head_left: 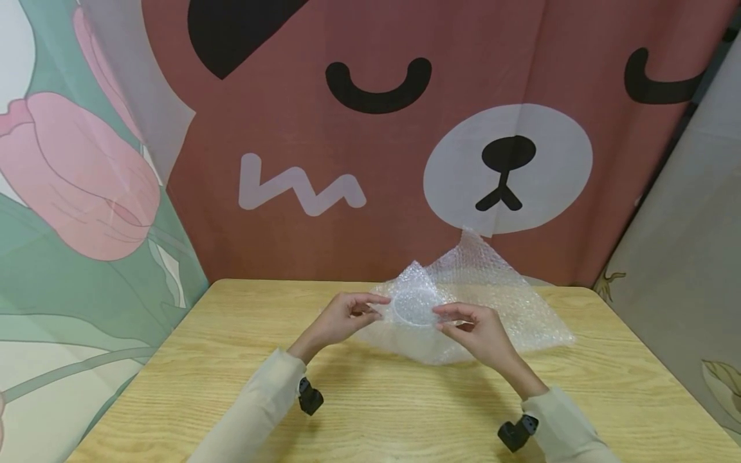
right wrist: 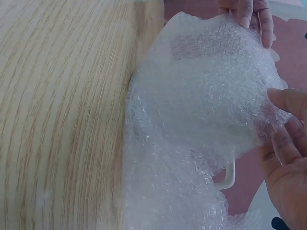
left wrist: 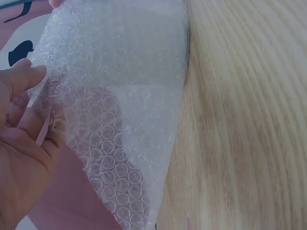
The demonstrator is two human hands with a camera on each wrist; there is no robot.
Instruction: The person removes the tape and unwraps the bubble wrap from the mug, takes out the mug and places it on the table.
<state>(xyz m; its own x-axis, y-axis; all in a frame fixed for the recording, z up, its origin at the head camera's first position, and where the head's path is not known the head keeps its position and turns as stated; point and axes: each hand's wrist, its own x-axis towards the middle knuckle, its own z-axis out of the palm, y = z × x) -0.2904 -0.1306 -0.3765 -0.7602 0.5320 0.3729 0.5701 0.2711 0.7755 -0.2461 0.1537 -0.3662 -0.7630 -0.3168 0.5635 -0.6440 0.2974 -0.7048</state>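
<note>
One wooden table [head_left: 376, 418] carries the work, and spread over its far part is a sheet of bubble wrap [head_left: 492, 302], which looks very light, limp and springy; I would expect it to slide on the wood and stand back up wherever it is not held, as its peaked corner does at the rear. Within the sheet, near the table's far edge, is a pale round vessel, probably a cup [head_left: 415, 307], its circular end facing up under the film; whether that is the mouth or the base, I cannot tell. It is likely stiff, of modest weight and breakable if ceramic, while the layer around it should cushion knocks but let it slip inside, so a soft grasp on opposite sides of the body, through the wrap, seems safest. Both hands are about level, one on either side of the circle and apart from each other: the left hand [head_left: 341, 318] pinches the sheet between thumb and fingers, and the right hand [head_left: 480, 328] pinches it likewise at the circle's other side, with both wrists low and angled inward. Smallest is a white handle [right wrist: 230, 175], poking out past the film on the right hand's side, a part I would judge too easily stressed to lift by while the wrap is loose.
</note>
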